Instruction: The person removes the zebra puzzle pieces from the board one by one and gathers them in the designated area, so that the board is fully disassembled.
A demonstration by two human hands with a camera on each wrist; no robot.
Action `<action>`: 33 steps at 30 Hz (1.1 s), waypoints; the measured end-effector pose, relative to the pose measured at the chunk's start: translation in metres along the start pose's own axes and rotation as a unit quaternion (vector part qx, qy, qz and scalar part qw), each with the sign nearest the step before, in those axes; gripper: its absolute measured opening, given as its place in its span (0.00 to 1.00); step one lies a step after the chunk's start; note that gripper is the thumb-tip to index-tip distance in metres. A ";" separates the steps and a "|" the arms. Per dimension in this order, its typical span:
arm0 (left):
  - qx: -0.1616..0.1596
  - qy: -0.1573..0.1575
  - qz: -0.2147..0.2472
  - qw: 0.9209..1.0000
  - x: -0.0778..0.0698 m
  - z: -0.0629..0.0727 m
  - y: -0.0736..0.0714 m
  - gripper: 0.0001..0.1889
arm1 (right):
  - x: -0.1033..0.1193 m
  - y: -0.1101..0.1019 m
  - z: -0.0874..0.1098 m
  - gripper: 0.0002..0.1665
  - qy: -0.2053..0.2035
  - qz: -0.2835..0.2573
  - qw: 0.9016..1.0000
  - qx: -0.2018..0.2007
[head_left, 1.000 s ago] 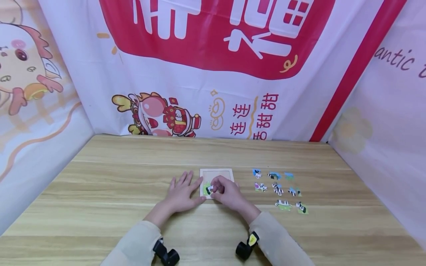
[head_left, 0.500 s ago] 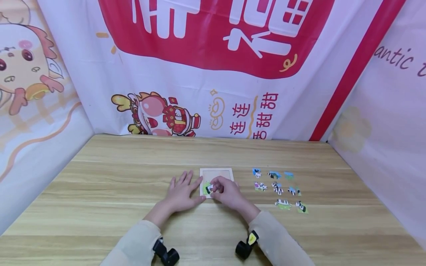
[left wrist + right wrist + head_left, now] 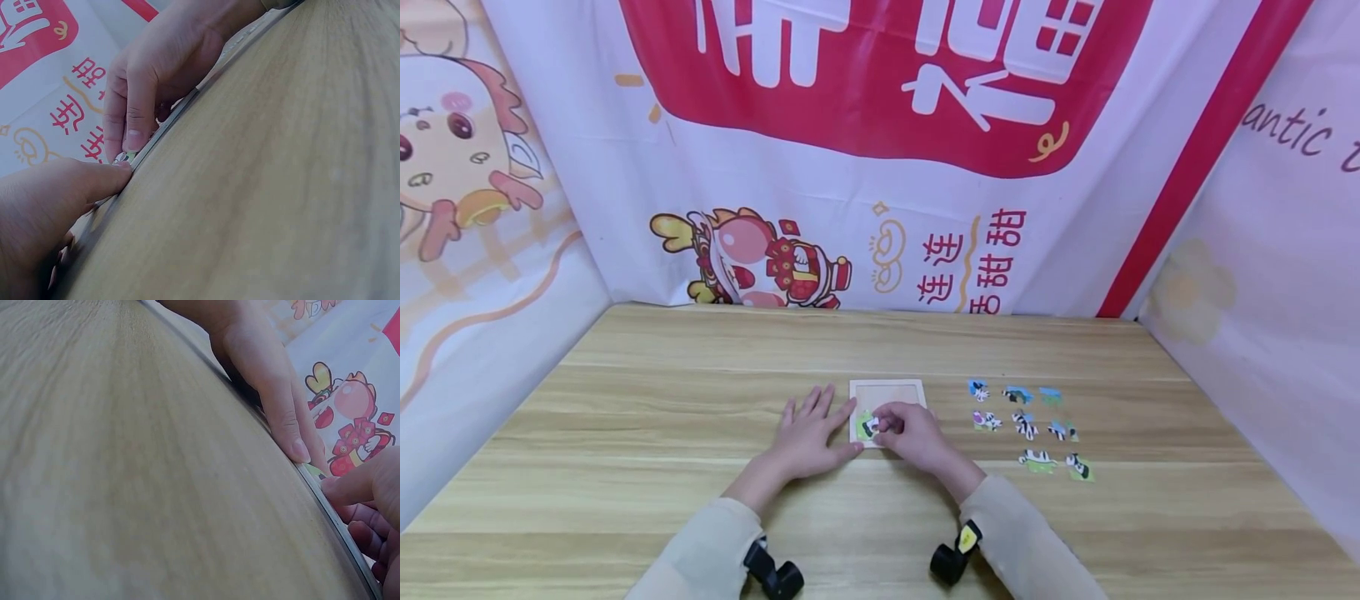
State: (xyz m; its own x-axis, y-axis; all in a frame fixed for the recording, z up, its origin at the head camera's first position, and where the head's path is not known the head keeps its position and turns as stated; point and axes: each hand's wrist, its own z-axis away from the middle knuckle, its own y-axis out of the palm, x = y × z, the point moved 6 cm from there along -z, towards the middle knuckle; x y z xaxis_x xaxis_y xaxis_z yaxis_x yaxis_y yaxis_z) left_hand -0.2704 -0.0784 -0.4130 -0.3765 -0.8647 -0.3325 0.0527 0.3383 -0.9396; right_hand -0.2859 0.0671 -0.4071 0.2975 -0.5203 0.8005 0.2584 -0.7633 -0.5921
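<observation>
A small square puzzle tray [image 3: 887,384] with a pale rim lies mid-table. In its near left corner sits a green, white and black puzzle piece [image 3: 867,426]. My right hand [image 3: 913,429] reaches over the tray, thumb and curled fingers pinching at that piece; its right part is hidden beneath them. Fingers spread, my left hand [image 3: 816,437] rests on the table, its thumb and forefinger touching the tray's left rim. In the left wrist view, the right hand [image 3: 159,72] comes down on the tray near the left thumb; the piece is barely visible there.
Several loose puzzle pieces with animal pictures, among them a striped one [image 3: 1025,427] and a white one [image 3: 1038,460], lie in rows on the wooden table [image 3: 700,358] right of the tray. A printed cloth [image 3: 880,192] hangs behind the table.
The right hand has shifted very slightly left over the tray corner. The left hand and the loose pieces stay as they were.
</observation>
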 end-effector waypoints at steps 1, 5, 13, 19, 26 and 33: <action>0.000 0.000 0.000 1.000 0.000 0.000 0.000 0.37 | 0.000 0.000 0.000 0.15 0.000 -0.003 1.000 -0.001; 0.000 -0.001 0.000 1.000 0.001 0.000 0.000 0.36 | 0.001 -0.001 0.001 0.16 0.000 -0.012 1.000 -0.003; 0.007 -0.009 0.003 1.000 0.002 -0.001 0.002 0.37 | -0.002 -0.006 0.000 0.18 0.008 -0.065 0.998 0.000; 0.005 -0.011 0.002 1.000 0.002 -0.001 0.002 0.37 | 0.008 -0.017 0.003 0.17 0.002 -0.073 0.997 -0.001; 0.007 -0.011 -0.001 1.000 0.002 -0.002 0.003 0.37 | 0.010 -0.043 0.015 0.14 0.047 -0.079 0.996 -0.021; 0.003 -0.006 0.002 1.000 0.001 -0.001 0.002 0.37 | 0.004 -0.077 0.034 0.14 0.041 -0.055 0.996 -0.052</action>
State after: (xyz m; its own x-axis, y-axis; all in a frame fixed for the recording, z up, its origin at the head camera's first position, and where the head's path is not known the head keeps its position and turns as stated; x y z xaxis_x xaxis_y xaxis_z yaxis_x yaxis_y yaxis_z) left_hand -0.2718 -0.0785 -0.4152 -0.3659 -0.8677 -0.3365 0.0603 0.3387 -0.9390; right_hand -0.2730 0.1366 -0.3615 0.1963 -0.4577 0.8671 0.1870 -0.8506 -0.4914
